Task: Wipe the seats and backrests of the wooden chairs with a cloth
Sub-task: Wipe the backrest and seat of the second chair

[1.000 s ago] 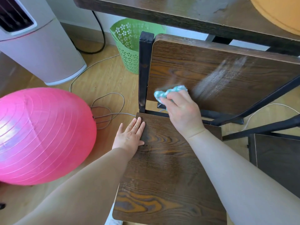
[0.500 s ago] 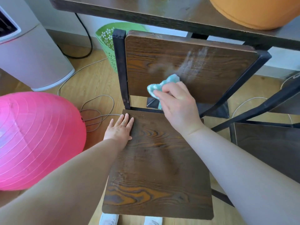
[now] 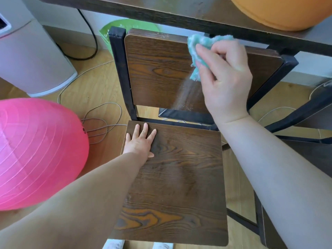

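A dark wooden chair with a black metal frame stands in front of me. Its seat fills the lower middle and its backrest rises behind it. My right hand grips a crumpled teal cloth and presses it against the upper right part of the backrest, close to the top edge. A pale damp streak runs down the backrest below the cloth. My left hand lies flat with straight fingers on the back left corner of the seat.
A big pink ball lies on the floor at the left, next to loose grey cables. A white appliance and a green basket stand behind. A dark table with an orange object overhangs the backrest. A second chair is at the right.
My right hand has moved the cloth up and to the right, from the lower left of the backrest to its upper right. My left hand stays flat on the seat.
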Demonstrator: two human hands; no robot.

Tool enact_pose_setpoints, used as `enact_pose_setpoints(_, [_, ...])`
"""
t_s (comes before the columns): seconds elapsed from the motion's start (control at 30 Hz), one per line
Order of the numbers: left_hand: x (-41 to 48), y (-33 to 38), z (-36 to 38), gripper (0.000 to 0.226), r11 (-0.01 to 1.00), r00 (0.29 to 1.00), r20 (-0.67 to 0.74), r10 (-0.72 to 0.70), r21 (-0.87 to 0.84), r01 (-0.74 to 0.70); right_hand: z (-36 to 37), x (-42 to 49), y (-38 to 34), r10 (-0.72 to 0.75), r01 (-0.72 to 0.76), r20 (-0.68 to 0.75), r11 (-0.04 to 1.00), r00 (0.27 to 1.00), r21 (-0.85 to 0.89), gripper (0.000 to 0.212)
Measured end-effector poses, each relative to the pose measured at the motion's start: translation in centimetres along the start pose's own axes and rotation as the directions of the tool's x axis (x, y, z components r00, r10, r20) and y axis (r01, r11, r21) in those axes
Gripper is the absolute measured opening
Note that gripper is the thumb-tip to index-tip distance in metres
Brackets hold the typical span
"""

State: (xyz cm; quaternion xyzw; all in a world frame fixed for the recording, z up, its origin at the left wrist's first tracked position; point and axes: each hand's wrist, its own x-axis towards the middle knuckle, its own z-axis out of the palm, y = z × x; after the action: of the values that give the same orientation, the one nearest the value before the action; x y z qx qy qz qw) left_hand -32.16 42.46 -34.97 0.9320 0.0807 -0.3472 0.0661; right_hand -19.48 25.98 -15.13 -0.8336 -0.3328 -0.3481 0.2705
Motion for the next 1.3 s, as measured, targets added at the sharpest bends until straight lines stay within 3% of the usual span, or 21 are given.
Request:
enact_pose_setpoints(0.2, [-0.2, -0.2, 0.1, 0.095, 1.000, 1.000, -0.016, -0.007, 0.018, 0.008, 1.9, -1.7, 0.6, -0.025, 0.025, -0.009, 0.999, 1.000, 0.041, 0.017])
enact_pose_setpoints(0.5, [0.1, 0.0, -0.2, 0.094, 0.999, 1.000, 0.006, -0.020, 0.034, 0.020, 7.0, -9.5, 0.8, -0.046, 0.027, 0.302, 0.997, 0.952, 0.068, 0.021])
enact_pose_setpoints(0.8, [-0.2, 0.1, -0.1, 0.094, 0.999, 0.999, 0.025, -0.034, 0.037, 0.033, 7.4, -11.1, 0.0, -0.065, 0.046, 0.540, 0.998, 0.839, 0.049, 0.027])
enact_pose_setpoints(0.87, [-0.5, 0.1, 0.3, 0.094, 0.999, 0.999, 0.024, -0.035, 0.041, 0.034, 6.9, -11.7, -0.1, -0.070, 0.063, 0.602, 0.997, 0.796, 0.032, 0.017])
enact_pose_setpoints(0.97, [-0.4, -0.1, 0.3, 0.095, 0.998, 0.999, 0.025, -0.039, 0.048, 0.038, 6.1, -12.1, -0.4, 0.008, -0.013, 0.661, 1.000, 0.750, 0.003, 0.023])
enact_pose_setpoints(1.1, [-0.4, -0.2, 0.5, 0.094, 0.998, 0.999, 0.023, -0.040, 0.056, 0.039, 3.2, -11.9, -1.0, -0.016, -0.014, 0.528, 0.999, 0.849, 0.052, 0.027])
enact_pose_setpoints(1.2, [-0.6, -0.2, 0.4, 0.092, 0.997, 0.999, 0.018, -0.040, 0.070, 0.038, -0.4, -9.1, -0.7, -0.010, -0.005, 0.256, 0.998, 0.967, 0.059, 0.021])
enact_pose_setpoints(1.3, [-0.7, 0.0, 0.4, 0.092, 0.997, 0.999, 0.023, -0.038, 0.072, 0.036, -4.1, -4.5, 0.5, -0.024, 0.025, 0.052, 1.000, 0.998, -0.016, 0.019])
